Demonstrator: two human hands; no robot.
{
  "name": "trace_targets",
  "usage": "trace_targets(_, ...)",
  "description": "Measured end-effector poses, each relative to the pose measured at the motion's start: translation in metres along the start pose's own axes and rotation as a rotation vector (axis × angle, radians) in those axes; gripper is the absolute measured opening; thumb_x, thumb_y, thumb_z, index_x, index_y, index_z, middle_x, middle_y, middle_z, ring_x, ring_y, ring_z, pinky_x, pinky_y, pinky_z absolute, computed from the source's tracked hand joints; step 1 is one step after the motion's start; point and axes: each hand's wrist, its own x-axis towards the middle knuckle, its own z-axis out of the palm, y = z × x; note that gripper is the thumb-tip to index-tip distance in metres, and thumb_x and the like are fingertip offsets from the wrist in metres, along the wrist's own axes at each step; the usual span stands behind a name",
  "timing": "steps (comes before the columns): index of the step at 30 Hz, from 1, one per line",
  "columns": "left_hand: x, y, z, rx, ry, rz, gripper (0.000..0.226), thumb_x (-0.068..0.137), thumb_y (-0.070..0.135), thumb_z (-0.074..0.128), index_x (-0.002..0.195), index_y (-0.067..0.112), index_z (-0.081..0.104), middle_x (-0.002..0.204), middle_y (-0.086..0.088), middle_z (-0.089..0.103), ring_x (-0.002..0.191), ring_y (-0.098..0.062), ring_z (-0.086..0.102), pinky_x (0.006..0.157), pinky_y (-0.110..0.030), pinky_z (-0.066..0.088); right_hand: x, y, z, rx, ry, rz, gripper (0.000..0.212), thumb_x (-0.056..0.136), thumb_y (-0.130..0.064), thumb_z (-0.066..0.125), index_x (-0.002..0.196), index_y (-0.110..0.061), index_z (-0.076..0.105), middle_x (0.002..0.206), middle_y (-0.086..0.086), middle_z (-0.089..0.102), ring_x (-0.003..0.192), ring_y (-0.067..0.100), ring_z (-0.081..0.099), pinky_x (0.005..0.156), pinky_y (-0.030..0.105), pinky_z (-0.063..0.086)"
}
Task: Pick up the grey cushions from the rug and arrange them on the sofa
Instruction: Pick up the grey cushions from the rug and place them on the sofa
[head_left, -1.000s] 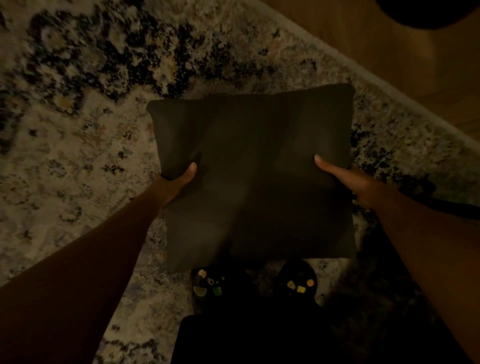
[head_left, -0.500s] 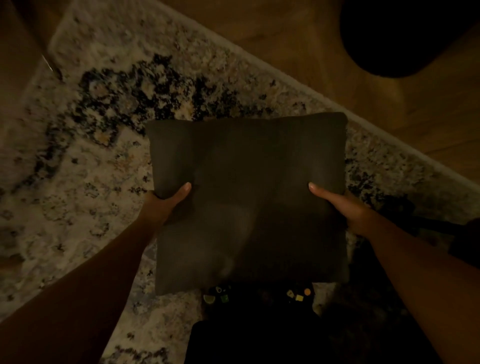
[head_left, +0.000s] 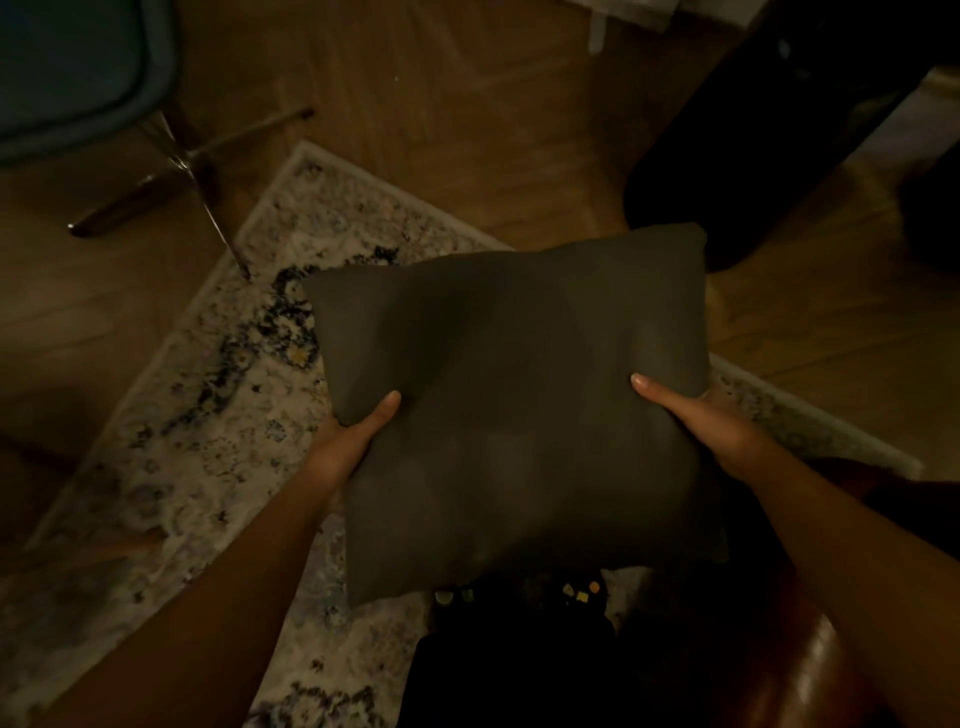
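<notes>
A square dark grey cushion (head_left: 519, 405) fills the middle of the view, held flat in the air above the patterned rug (head_left: 218, 415). My left hand (head_left: 348, 441) grips its left edge, thumb on top. My right hand (head_left: 701, 421) grips the right edge the same way. The fingers of both hands are hidden under the cushion. No sofa and no other grey cushion is visible.
A chair with metal legs (head_left: 171, 166) stands on the wooden floor (head_left: 441, 130) at the upper left, one leg on the rug's corner. A large dark object (head_left: 769, 130) is at the upper right. My dark slippers (head_left: 519, 597) show below the cushion.
The cushion has come up off the rug in both hands, and the view has swung up, so the rug's corner, the wooden floor and the chair now show.
</notes>
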Motion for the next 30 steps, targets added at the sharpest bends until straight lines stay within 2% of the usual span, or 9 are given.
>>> trace_targets(4,-0.068,0.043,-0.003,0.027,-0.005,0.086,0.072,0.065,0.045,0.076,0.128,0.016,0.055,0.121,-0.004,0.064,0.100,-0.016,0.063,0.085,-0.030,0.050,-0.062,-0.046,-0.016,-0.003,0.046,-0.084,0.113,0.034,-0.064,0.087,0.132,-0.021,0.054,0.124,-0.003,0.064,0.110,0.017,0.062,0.100,0.040,0.047)
trace_targets(10,-0.173,0.097,0.004,-0.017,-0.027,0.245,0.047,0.082,0.026,0.069,0.125,0.014,0.055,0.117,-0.003,0.062,0.094,-0.015,0.062,0.085,-0.029,0.047,-0.157,-0.102,-0.059,0.055,0.095,-0.257,0.117,0.030,-0.067,0.088,0.131,-0.020,0.054,0.119,-0.005,0.067,0.106,0.014,0.066,0.096,0.038,0.051)
trace_targets(12,-0.207,0.111,0.006,-0.006,-0.029,0.291,0.050,0.081,0.027,0.070,0.127,0.013,0.055,0.118,-0.004,0.062,0.099,-0.017,0.061,0.088,-0.029,0.046,-0.193,-0.118,-0.071,0.065,0.106,-0.301,0.106,0.040,-0.061,0.089,0.131,-0.020,0.052,0.117,-0.007,0.066,0.103,0.010,0.065,0.090,0.033,0.052)
trace_targets(15,-0.255,0.129,0.011,-0.013,-0.038,0.366,0.053,0.078,0.028,0.072,0.126,0.011,0.057,0.115,-0.004,0.064,0.092,-0.014,0.063,0.082,-0.027,0.047,-0.239,-0.133,-0.096,0.106,0.119,-0.367,0.062,0.065,-0.036,0.081,0.119,-0.027,0.051,0.103,-0.016,0.063,0.091,0.000,0.061,0.073,0.021,0.048)
trace_targets(20,-0.320,0.165,0.023,-0.021,-0.115,0.472,0.059,0.071,0.035,0.077,0.123,0.017,0.056,0.110,0.001,0.064,0.097,-0.016,0.062,0.084,-0.029,0.048,-0.302,-0.155,-0.129,0.127,0.230,-0.455,0.067,0.065,-0.043,0.080,0.122,-0.028,0.048,0.103,-0.017,0.060,0.091,-0.001,0.059,0.072,0.020,0.047)
trace_targets(24,-0.353,0.200,0.036,0.003,-0.194,0.576,0.055,0.075,0.034,0.075,0.123,0.019,0.055,0.110,0.002,0.062,0.094,-0.015,0.061,0.080,-0.027,0.047,-0.339,-0.174,-0.145,0.171,0.337,-0.511,0.059,0.072,-0.039,0.078,0.119,-0.025,0.045,0.100,-0.013,0.059,0.089,0.004,0.057,0.084,0.027,0.045)
trace_targets(25,-0.360,0.208,0.039,0.019,-0.221,0.600,0.052,0.076,0.034,0.075,0.122,0.021,0.055,0.110,0.002,0.062,0.094,-0.014,0.060,0.081,-0.027,0.046,-0.347,-0.178,-0.147,0.179,0.355,-0.524,0.060,0.072,-0.039,0.078,0.120,-0.023,0.046,0.103,-0.011,0.059,0.092,0.007,0.058,0.087,0.029,0.046)
trace_targets(28,-0.373,0.234,0.046,0.073,-0.308,0.660,0.048,0.078,0.032,0.074,0.121,0.019,0.058,0.111,-0.001,0.064,0.095,-0.016,0.061,0.084,-0.028,0.047,-0.376,-0.191,-0.149,0.214,0.437,-0.510,0.109,0.047,-0.066,0.085,0.135,-0.018,0.044,0.125,-0.004,0.059,0.109,0.017,0.060,0.098,0.039,0.049)
trace_targets(30,-0.381,0.249,0.049,0.102,-0.375,0.683,0.051,0.077,0.033,0.075,0.122,0.015,0.059,0.112,-0.002,0.065,0.096,-0.017,0.062,0.084,-0.029,0.049,-0.390,-0.187,-0.153,0.242,0.497,-0.533,0.122,0.036,-0.073,0.084,0.138,-0.020,0.043,0.127,-0.002,0.060,0.110,0.020,0.062,0.098,0.043,0.050)
